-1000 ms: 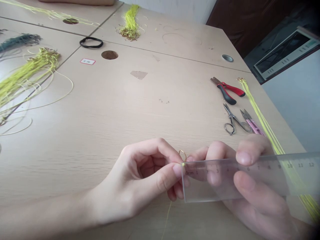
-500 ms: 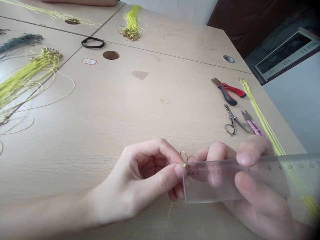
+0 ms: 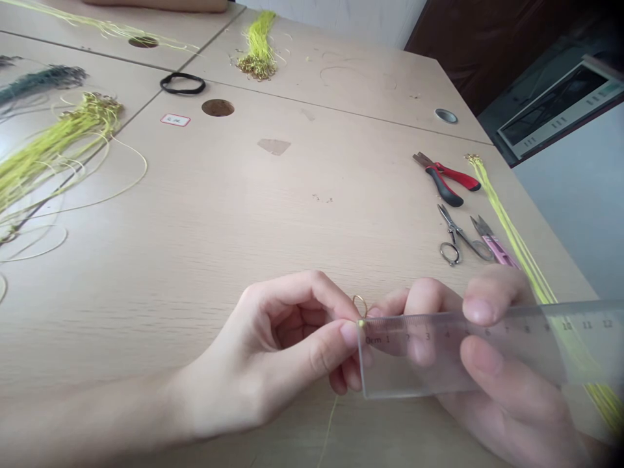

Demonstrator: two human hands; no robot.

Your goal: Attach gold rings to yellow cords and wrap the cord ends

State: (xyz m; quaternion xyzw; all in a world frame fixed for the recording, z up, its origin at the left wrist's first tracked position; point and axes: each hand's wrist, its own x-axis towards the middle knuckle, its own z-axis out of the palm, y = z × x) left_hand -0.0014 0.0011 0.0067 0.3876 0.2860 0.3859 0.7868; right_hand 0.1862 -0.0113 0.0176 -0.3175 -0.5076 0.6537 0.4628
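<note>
Clear plastic ruler (image 3: 531, 339) gripped crosswise in right hand (image 3: 517, 393); thin yellow cord (image 3: 332, 416) pinched at zero end by left hand (image 3: 273, 354).

A pale wood-grained tabletop (image 3: 292, 221), crossed by thin dark straight seams (image 3: 361, 116), has round cut holes (image 3: 218, 107). Behind its far edge stands a white wall (image 3: 351, 23); a dark reddish-brown panelled surface (image 3: 458, 45) lies beyond its far right corner. Whitish glare (image 3: 29, 123) brightens the tabletop's left side.
</note>
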